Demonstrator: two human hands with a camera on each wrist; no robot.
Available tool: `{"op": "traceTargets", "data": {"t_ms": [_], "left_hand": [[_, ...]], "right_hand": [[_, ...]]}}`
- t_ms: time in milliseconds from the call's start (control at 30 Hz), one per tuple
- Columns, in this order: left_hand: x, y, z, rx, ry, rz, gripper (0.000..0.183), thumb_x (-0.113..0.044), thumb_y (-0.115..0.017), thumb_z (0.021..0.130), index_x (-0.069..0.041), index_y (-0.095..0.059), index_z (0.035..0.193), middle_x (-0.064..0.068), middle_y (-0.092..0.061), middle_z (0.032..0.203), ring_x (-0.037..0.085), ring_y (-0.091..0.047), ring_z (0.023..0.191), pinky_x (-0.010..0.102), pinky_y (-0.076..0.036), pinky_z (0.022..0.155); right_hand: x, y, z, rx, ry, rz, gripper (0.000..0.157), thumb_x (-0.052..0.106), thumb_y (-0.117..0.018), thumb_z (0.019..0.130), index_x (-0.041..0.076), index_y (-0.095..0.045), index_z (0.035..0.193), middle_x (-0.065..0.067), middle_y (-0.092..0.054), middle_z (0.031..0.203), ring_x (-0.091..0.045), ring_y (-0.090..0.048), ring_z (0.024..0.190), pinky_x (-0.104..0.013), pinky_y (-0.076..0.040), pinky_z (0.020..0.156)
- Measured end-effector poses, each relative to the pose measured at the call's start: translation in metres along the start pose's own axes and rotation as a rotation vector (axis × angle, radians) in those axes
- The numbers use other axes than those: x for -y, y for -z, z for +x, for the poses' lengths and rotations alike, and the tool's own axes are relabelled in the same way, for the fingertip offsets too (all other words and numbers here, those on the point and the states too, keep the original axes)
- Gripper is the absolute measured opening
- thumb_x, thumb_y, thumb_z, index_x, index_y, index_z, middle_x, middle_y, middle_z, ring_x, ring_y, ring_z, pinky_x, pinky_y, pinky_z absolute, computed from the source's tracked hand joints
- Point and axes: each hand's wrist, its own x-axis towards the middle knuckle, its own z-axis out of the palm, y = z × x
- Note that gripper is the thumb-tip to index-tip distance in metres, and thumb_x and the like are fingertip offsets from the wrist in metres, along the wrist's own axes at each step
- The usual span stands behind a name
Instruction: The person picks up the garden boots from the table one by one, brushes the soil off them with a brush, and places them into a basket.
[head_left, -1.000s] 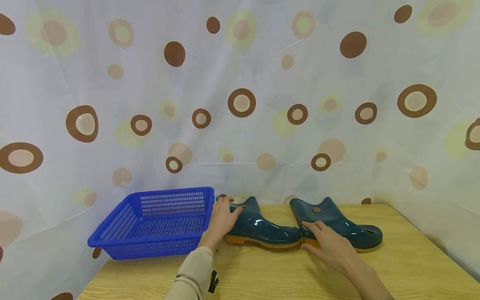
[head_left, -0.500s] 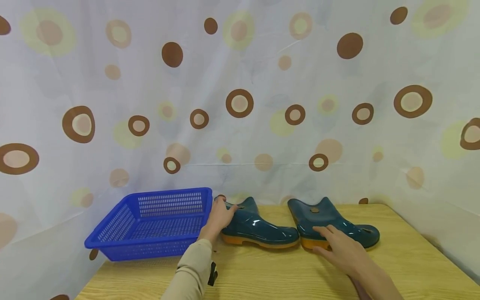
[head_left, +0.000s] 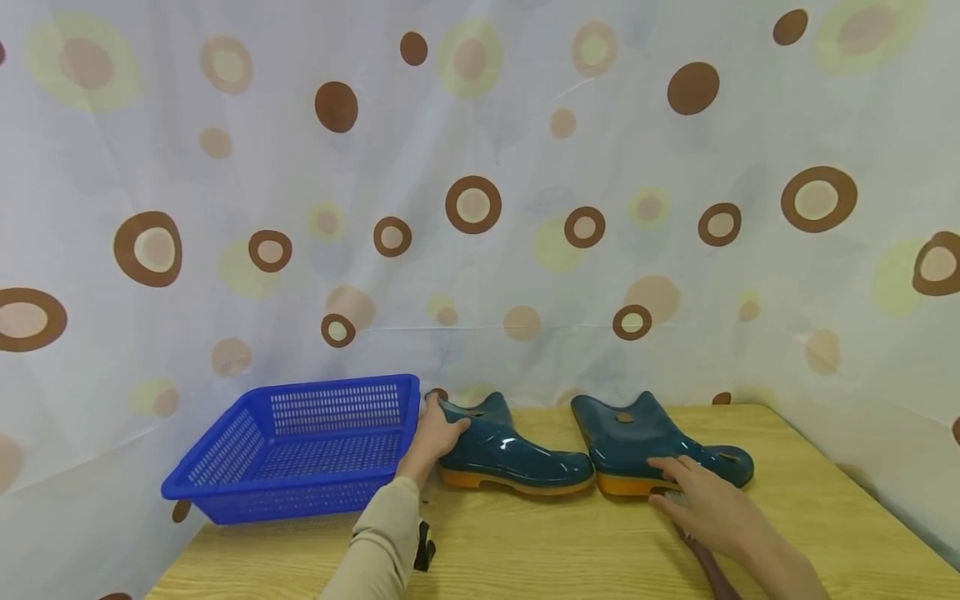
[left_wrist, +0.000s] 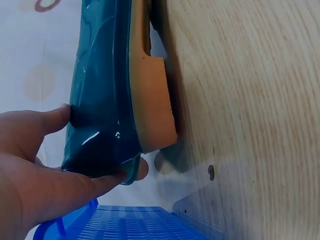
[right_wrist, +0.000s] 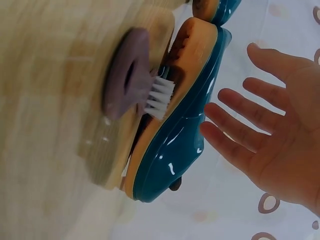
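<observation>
A dark green rubber boot [head_left: 521, 458] with an orange sole lies on its right-pointing toe line beside the basket. My left hand [head_left: 432, 435] grips it at the heel end of the shaft; in the left wrist view, thumb and fingers lie on opposite sides of the boot [left_wrist: 102, 90]. The matching boot [head_left: 637, 442] lies to its right, the two nearly touching. My right hand [head_left: 712, 510] is held just in front of that second boot, fingers spread and holding nothing. Below it is a scrub brush [head_left: 708, 567] with a purplish handle; its white bristles [right_wrist: 160, 97] face the sole.
A blue perforated plastic basket [head_left: 300, 492] stands on the left part of the wooden table [head_left: 525, 550], close to the left hand. Behind the table hangs a white curtain [head_left: 420, 283] with brown circles.
My right hand has drawn away from the second boot, rightward and nearer to me, and the brush handle has come into view under it. My left hand stays on the first boot.
</observation>
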Motion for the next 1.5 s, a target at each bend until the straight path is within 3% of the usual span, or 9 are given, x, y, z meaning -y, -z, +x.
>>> {"op": "traceTargets", "data": {"t_ms": [267,500,800,1000,1233,1500], "left_hand": [[0.002,-0.003,0.001,-0.022,-0.011,-0.050,0.081,-0.010,-0.064,0.096,-0.002,-0.013,0.158,0.027,-0.021,0.161,0.045,-0.028,0.146,0.059,-0.027,0.118],[0.010,-0.007,0.007,-0.075,-0.018,-0.104,0.081,-0.006,-0.069,0.092,-0.001,-0.020,0.156,0.027,-0.023,0.161,0.045,-0.027,0.146,0.059,-0.028,0.117],[0.004,-0.006,0.003,-0.158,-0.061,-0.189,0.086,0.007,-0.071,0.084,-0.003,-0.024,0.156,0.024,-0.021,0.162,0.044,-0.022,0.149,0.059,-0.024,0.119],[0.002,-0.006,0.004,-0.190,-0.090,-0.220,0.092,0.015,-0.069,0.077,-0.003,-0.023,0.155,0.023,-0.025,0.161,0.043,-0.026,0.147,0.058,-0.025,0.119],[0.000,-0.002,0.005,-0.181,-0.092,-0.253,0.103,0.022,-0.062,0.071,-0.009,-0.016,0.157,0.020,-0.024,0.162,0.041,-0.030,0.145,0.060,-0.024,0.119],[-0.004,0.003,0.000,-0.144,-0.070,-0.243,0.111,0.022,-0.064,0.070,-0.016,-0.009,0.158,0.021,-0.020,0.163,0.044,-0.031,0.144,0.061,-0.028,0.117]], "right_hand": [[-0.011,0.004,-0.004,0.046,-0.037,0.051,0.064,0.051,-0.067,0.089,0.006,-0.058,0.135,-0.019,-0.061,0.129,-0.028,-0.066,0.102,-0.047,-0.057,0.079],[-0.019,0.004,-0.006,0.068,-0.044,0.099,0.063,0.047,-0.067,0.091,0.003,-0.056,0.135,-0.017,-0.064,0.126,-0.033,-0.065,0.108,-0.048,-0.057,0.081],[-0.023,0.006,-0.005,0.133,-0.097,0.100,0.067,0.051,-0.065,0.091,0.002,-0.056,0.135,-0.010,-0.069,0.114,-0.030,-0.066,0.102,-0.050,-0.056,0.079],[-0.025,0.005,-0.004,0.155,-0.121,0.109,0.066,0.047,-0.069,0.090,0.001,-0.056,0.135,-0.011,-0.069,0.116,-0.031,-0.066,0.105,-0.051,-0.055,0.080],[-0.028,0.004,-0.003,0.162,-0.126,0.073,0.064,0.042,-0.072,0.088,0.000,-0.056,0.134,-0.008,-0.068,0.114,-0.028,-0.065,0.103,-0.051,-0.055,0.079],[-0.031,0.003,-0.004,0.219,-0.160,0.067,0.064,0.040,-0.074,0.087,0.000,-0.056,0.133,-0.003,-0.065,0.105,-0.021,-0.061,0.093,-0.047,-0.054,0.077]]}}
